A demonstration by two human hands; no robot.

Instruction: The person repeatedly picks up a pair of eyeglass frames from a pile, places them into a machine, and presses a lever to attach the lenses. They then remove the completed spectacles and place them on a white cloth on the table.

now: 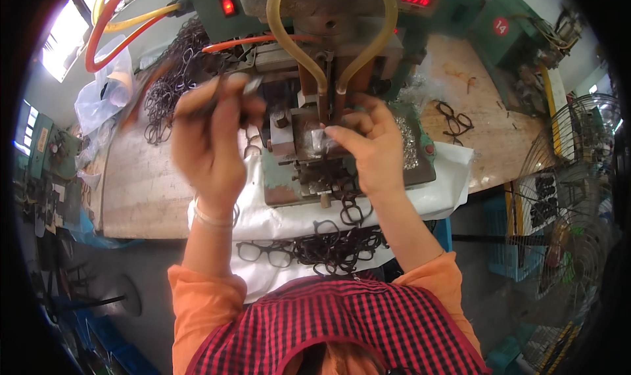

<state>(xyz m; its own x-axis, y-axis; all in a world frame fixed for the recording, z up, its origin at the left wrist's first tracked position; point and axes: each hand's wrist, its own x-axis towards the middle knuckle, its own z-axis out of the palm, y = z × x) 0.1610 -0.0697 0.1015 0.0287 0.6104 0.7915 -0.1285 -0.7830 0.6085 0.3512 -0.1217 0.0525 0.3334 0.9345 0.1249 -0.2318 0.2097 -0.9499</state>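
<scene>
My left hand (pixel 213 138) is raised left of the green bench press (pixel 328 40), smeared by motion. Its fingers are closed around a dark thin thing whose kind the blur hides; a small pale grey piece (pixel 252 84) shows at the fingertips. My right hand (pixel 378 145) reaches into the press from the right. Its thumb and bent fingers close in at the metal fixture (pixel 309 138), just under the two upright prongs fed by yellowish hoses (pixel 392 20). Whatever those fingertips pinch is too small to tell. Dark eyeglass frames (pixel 338 247) lie heaped on the white cloth (pixel 253 207) before me.
A large tangle of dark frames (pixel 177 66) lies at the back left, near a clear plastic bag (pixel 108 89). Metal shavings (pixel 409 141) cover the press base's right side. Loose frames (pixel 453 120) rest on the wooden table (pixel 490 148). A wire-cage fan (pixel 568 197) stands at right.
</scene>
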